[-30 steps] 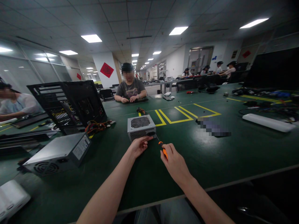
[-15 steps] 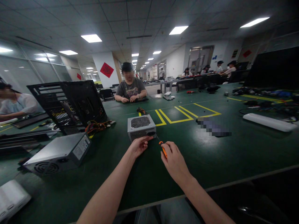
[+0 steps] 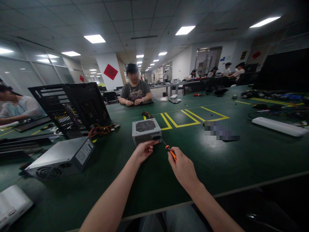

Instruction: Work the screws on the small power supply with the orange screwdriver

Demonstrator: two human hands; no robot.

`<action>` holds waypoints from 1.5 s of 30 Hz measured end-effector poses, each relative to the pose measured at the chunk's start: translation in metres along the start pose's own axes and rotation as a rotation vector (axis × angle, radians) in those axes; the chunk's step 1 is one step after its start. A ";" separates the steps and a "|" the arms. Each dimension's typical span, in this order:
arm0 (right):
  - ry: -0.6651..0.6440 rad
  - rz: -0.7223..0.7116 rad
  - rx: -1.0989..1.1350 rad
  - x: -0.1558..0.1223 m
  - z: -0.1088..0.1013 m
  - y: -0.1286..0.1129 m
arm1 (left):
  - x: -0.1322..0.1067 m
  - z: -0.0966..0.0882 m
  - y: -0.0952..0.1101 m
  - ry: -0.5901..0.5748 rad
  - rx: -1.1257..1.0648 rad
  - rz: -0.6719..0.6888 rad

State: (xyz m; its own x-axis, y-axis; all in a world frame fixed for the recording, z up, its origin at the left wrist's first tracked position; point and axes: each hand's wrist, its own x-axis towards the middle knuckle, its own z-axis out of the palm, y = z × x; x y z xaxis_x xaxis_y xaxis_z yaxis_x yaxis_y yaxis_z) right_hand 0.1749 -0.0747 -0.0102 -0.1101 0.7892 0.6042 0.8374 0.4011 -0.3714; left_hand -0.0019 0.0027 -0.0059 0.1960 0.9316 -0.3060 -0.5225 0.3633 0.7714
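A grey computer power supply (image 3: 146, 126) with a perforated top sits on the green table in front of me. My left hand (image 3: 144, 150) presses against its near face, index finger stretched along it beside the socket and the other fingers curled. In my right hand (image 3: 182, 166) is a screwdriver (image 3: 172, 153) with an orange and black handle. Its thin shaft points up and left at the right end of the near face. Whether the tip touches a screw is too small to tell.
To the left lie a second power supply (image 3: 60, 158) and an open black computer case (image 3: 72, 109) with loose cables (image 3: 102, 129). A white box (image 3: 13, 206) is at the near left. On the right are a white bar (image 3: 278, 126) and cables. A person (image 3: 135, 90) sits opposite.
My right hand and the screwdriver handle have shifted slightly right, and the handle has turned a little in my grip. The left hand and the power supply stay put.
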 end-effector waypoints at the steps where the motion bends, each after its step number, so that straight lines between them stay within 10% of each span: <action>1: -0.003 -0.009 -0.005 0.000 0.000 0.000 | 0.000 0.000 0.000 -0.001 0.002 -0.001; 45: 0.045 -0.109 0.017 -0.001 -0.001 -0.002 | 0.000 0.000 -0.002 -0.009 0.017 0.043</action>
State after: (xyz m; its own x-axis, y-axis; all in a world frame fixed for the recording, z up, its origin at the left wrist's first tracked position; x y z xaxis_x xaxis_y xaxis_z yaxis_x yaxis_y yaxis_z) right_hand 0.1745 -0.0771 -0.0097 -0.1755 0.7190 0.6725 0.8125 0.4915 -0.3134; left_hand -0.0013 0.0022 -0.0072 0.1814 0.9465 -0.2669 -0.5162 0.3226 0.7934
